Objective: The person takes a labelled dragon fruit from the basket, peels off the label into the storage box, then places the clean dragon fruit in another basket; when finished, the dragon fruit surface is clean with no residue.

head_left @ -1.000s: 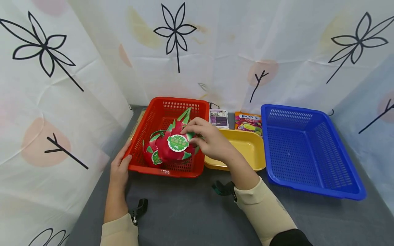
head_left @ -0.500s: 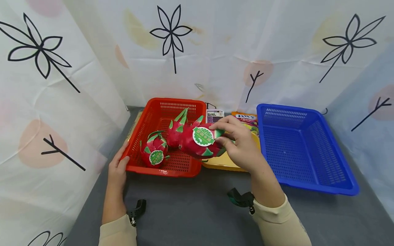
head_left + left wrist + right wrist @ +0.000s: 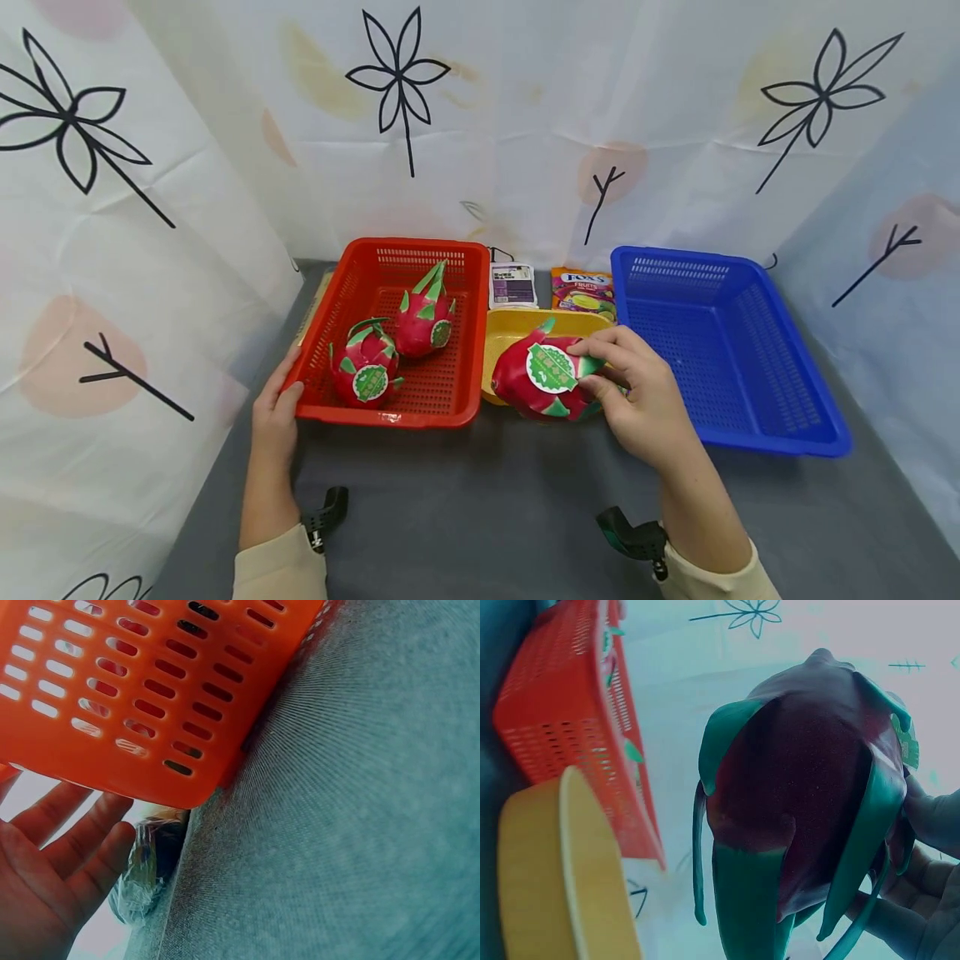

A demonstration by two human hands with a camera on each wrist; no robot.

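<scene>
A dragon fruit (image 3: 536, 379) with green-tipped scales and a round green-and-white sticker hangs from my right hand (image 3: 637, 392), which pinches it by its leafy end. It is above the front of the yellow tray (image 3: 517, 321); the right wrist view shows the fruit large and close, the fingers at its right side. My left hand (image 3: 277, 408) grips the front left corner of the red basket (image 3: 480, 333), with fingers along the outside in the left wrist view. Inside that basket lie two more dragon fruits, one at the front left (image 3: 360, 367), another farther back (image 3: 423, 321).
To the right stands a blue basket (image 3: 813, 400). Behind the yellow tray are a FOX'S fruits candy bag (image 3: 581, 292) and a white-and-purple package (image 3: 512, 285). A plastic-wrapped item (image 3: 142, 870) shows beyond the red basket. Patterned curtains (image 3: 510, 100) surround the grey table (image 3: 465, 517).
My right hand has lifted a dragon fruit out of the red basket and carried it right, over the yellow tray. My left hand has stayed at the basket corner.
</scene>
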